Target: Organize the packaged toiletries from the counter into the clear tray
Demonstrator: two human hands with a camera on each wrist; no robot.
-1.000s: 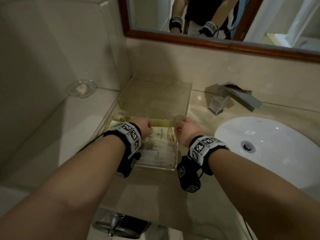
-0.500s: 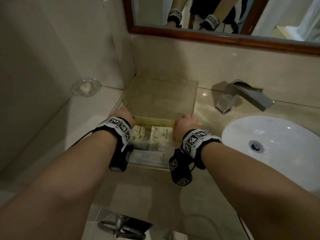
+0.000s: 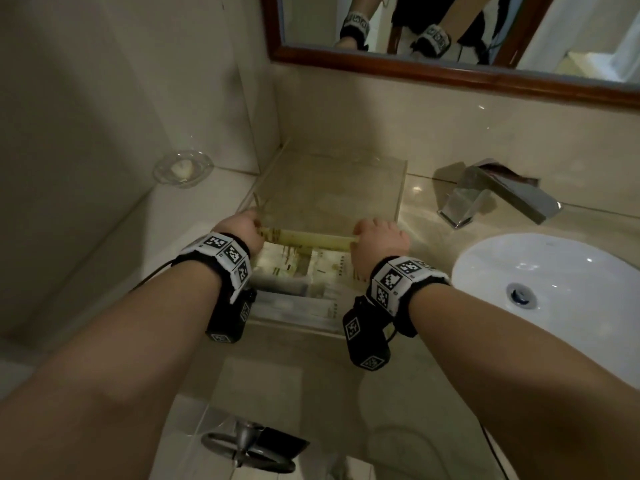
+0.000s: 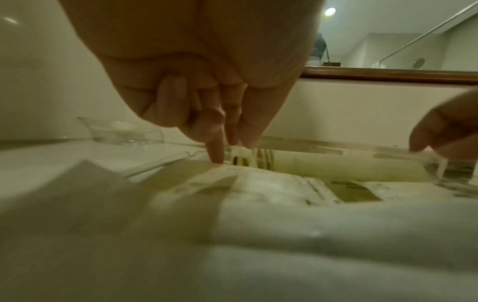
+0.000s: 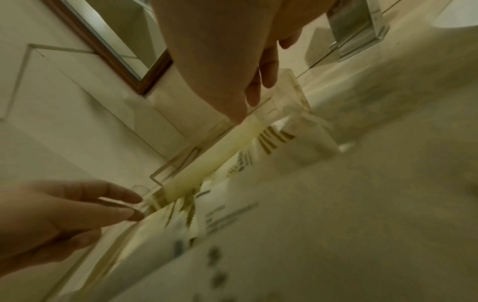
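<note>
While hands (image 3: 313, 233) press packets, faucet (image 3: 498, 195) stands beside tray (image 3: 398, 192).

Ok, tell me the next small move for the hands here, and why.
Probably let go and draw both hands back. The long cream packet already lies flat inside the clear tray, across the far edge of the flat packets. The left hand and right hand only touch its two ends with straight fingers, so nothing seems left to seat.
</note>
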